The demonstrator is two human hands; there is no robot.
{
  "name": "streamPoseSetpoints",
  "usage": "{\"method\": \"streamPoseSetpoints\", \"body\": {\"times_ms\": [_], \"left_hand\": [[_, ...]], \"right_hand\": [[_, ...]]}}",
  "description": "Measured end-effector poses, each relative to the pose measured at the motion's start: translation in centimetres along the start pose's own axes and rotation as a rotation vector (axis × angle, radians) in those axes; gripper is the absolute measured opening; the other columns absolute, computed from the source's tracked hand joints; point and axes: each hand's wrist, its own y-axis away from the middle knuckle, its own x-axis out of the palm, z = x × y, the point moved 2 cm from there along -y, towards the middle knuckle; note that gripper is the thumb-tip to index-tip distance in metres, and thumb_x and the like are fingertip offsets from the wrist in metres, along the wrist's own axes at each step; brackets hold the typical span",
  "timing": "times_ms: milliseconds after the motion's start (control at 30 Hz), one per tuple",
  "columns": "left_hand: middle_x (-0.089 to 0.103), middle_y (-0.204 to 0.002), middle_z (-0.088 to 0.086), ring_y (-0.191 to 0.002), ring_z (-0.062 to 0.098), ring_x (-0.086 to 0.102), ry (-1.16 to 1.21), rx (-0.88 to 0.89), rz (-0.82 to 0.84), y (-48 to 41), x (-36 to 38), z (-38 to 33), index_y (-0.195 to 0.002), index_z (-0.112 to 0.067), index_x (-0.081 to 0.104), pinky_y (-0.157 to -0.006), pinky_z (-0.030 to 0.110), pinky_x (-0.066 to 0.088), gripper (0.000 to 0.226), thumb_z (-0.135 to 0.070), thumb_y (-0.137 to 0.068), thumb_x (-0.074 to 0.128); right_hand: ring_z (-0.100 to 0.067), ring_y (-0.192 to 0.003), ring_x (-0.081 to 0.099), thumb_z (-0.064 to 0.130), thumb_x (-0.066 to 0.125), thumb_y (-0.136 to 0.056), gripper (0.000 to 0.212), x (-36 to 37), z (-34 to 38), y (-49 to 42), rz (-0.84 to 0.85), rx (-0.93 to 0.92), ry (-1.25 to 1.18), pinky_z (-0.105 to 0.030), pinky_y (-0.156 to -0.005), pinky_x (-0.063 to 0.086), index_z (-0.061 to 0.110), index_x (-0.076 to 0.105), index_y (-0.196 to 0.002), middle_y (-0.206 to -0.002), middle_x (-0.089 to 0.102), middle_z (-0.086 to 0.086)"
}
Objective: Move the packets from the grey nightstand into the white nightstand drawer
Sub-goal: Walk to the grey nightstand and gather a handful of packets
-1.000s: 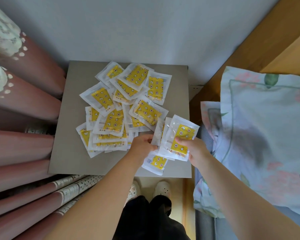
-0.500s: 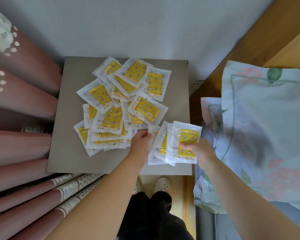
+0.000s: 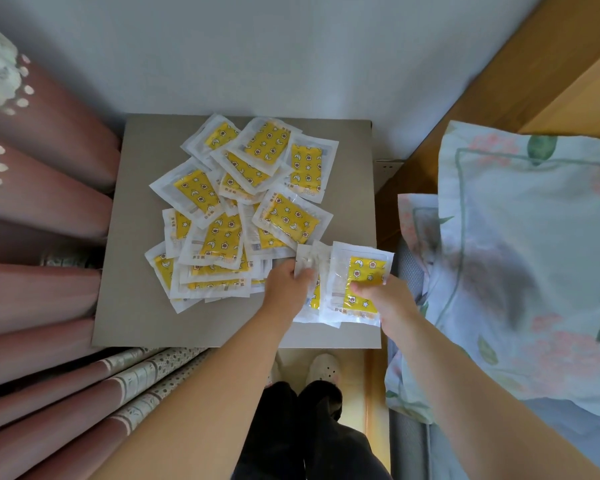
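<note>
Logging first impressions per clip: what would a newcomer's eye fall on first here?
The heap of yellow packets sprawled over the grey nightstand, mid-frame. Next, at its near right corner, the left hand and right hand both grip a small fanned stack of the same packets. A floral pillow fills the right side.

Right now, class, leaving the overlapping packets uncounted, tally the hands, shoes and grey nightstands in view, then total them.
Hands: 2, left hand and right hand, both holding packets
Shoes: 2
Grey nightstand: 1
Total: 5
</note>
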Motion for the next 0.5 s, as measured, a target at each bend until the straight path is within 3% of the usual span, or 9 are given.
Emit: {"method": "streamPoseSetpoints", "body": {"times_ms": [100,233,367,500], "left_hand": [[0.057,-0.097,0.008,-0.096,0.027,0.056,-0.019,0.029,-0.009,0.6,-0.4,-0.1,-0.110,-0.003,0.059,-0.074,0.030,0.043,0.020,-0.013,-0.097,0.048],[0.054,-0.091,0.004,-0.087,0.020,0.049,0.064,-0.013,-0.003,1.3,-1.1,-0.1,-0.101,-0.004,0.054,-0.062,0.021,0.037,0.015,-0.014,-0.099,0.044],[0.058,-0.105,0.007,-0.095,0.021,0.052,0.172,-0.033,0.002,3.3,-1.9,-0.3,-0.105,-0.006,0.056,-0.071,0.025,0.039,0.015,-0.006,-0.095,0.044],[0.064,-0.106,-0.005,-0.097,0.011,0.059,0.302,-0.021,0.063,7.2,-2.8,-1.4,-0.116,-0.017,0.057,-0.077,0.022,0.045,0.030,0.000,-0.093,0.049]], "right_hand": [[-0.032,-0.097,0.066,0.013,0.082,-0.061,0.033,0.1,0.0,-0.1,-0.025,0.030,-0.082,-0.053,-0.093,0.049,0.017,0.067,-0.090,-0.101,0.071,-0.010],[-0.029,-0.096,0.065,0.003,0.071,-0.080,0.022,0.0,1.4,1.5,0.060,0.097,-0.161,-0.045,-0.085,0.053,0.010,0.063,-0.099,-0.103,0.069,-0.011],[-0.027,-0.099,0.066,0.003,0.069,-0.081,0.024,-1.0,1.9,4.2,0.212,0.125,-0.197,-0.044,-0.096,0.048,0.011,0.066,-0.103,-0.105,0.071,-0.009],[-0.027,-0.100,0.066,0.003,0.069,-0.081,0.029,-1.7,1.8,7.9,0.241,0.062,-0.174,-0.043,-0.088,0.051,0.009,0.065,-0.109,-0.107,0.070,-0.009]]}}
